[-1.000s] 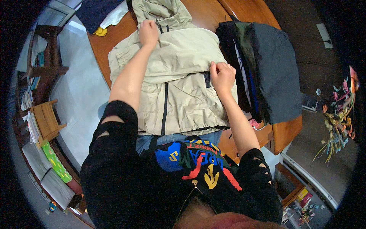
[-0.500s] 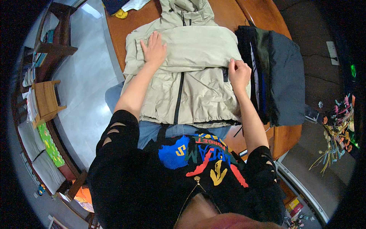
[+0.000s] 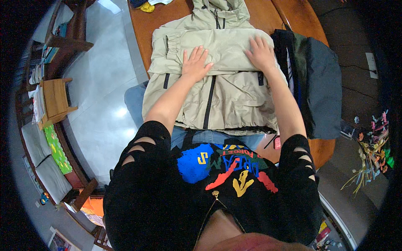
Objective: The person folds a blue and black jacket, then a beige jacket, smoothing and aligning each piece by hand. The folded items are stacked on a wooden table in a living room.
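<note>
A beige hooded jacket (image 3: 238,100) lies front up on the brown wooden table (image 3: 148,21), its hood at the far end and its hem near me. Sleeves are folded across its chest, one gathered cuff showing at the left. My left hand (image 3: 196,65) rests flat on the folded sleeve, fingers spread, left of the dark front zip. Toward the right end of the same sleeve, my right hand (image 3: 261,54) also lies flat with its fingers apart. Neither hand holds anything.
Dark folded clothes (image 3: 318,83) lie right of the jacket, near the table's edge. Other clothing (image 3: 146,6) sits at the far left corner. A wooden stool (image 3: 56,102) with papers stands on the left, and dried flowers (image 3: 368,154) are at the right.
My right hand has opened from a pinch at the jacket's right edge and moved up onto the sleeve. My left hand has shifted right and nearer me, uncovering the cuff.
</note>
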The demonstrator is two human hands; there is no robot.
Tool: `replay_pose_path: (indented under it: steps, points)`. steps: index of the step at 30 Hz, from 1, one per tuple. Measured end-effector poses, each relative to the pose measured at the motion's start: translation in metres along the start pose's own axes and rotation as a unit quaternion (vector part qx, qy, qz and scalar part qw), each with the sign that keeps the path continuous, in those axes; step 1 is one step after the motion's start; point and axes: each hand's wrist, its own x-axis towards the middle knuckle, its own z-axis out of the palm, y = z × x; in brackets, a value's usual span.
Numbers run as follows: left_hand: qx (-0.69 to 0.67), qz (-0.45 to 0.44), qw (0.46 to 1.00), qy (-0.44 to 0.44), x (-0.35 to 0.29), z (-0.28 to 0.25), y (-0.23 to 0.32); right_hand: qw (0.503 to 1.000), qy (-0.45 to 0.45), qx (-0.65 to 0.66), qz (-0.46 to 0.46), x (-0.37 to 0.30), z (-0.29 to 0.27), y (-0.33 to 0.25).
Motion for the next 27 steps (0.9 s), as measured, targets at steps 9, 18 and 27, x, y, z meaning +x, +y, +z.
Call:
replay_pose_path:
  steps: [9, 18, 27]
  points:
    - [-0.014, 0.011, 1.0, 0.02, -0.027, 0.0, -0.032, 0.992, -0.011, 0.128, -0.009, -0.054, 0.002, 0.008]
    - [-0.01, 0.09, 0.994, 0.057, -0.049, 0.007, -0.048, 0.633, 0.49, 0.449, 0.396, -0.315, 0.015, 0.116]
    - [0.031, 0.089, 0.995, 0.034, -0.046, 0.011, -0.048, 0.544, 0.136, 0.196, 0.804, -0.506, 0.184, 0.06]
